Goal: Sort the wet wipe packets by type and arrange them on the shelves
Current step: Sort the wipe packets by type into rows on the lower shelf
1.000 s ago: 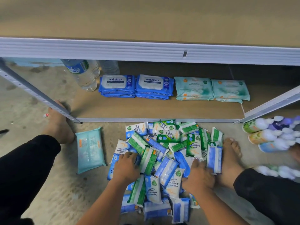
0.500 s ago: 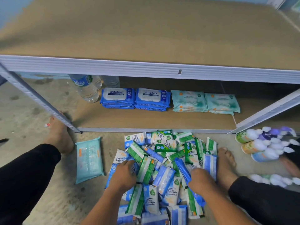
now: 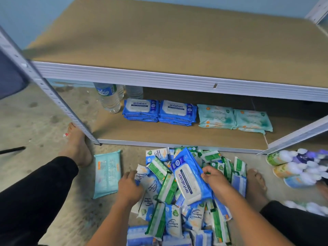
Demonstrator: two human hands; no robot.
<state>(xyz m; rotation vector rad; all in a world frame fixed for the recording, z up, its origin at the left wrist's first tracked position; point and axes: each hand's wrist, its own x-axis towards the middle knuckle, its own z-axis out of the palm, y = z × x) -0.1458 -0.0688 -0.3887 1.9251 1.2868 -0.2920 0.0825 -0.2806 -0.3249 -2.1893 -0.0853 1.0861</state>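
The right hand (image 3: 215,181) gripped the edge of a large blue plastic antabax wipe packet (image 3: 190,180) over the floor pile of small green and blue sachets (image 3: 166,189). The left hand (image 3: 129,188) rested on that pile; its grip could not be determined. Stacked blue antabax packs (image 3: 159,110) lay on the brown board lower shelf (image 3: 177,135).

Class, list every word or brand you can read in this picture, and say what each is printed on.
"antabax": large blue packet lifted over the heap.
"antabax": both blue stacks on the lower shelf.
"Fragrance Antibacterial": small sachets.
"Vaio", uncertain: water bottle.
Teal packs: print too blurred to read.
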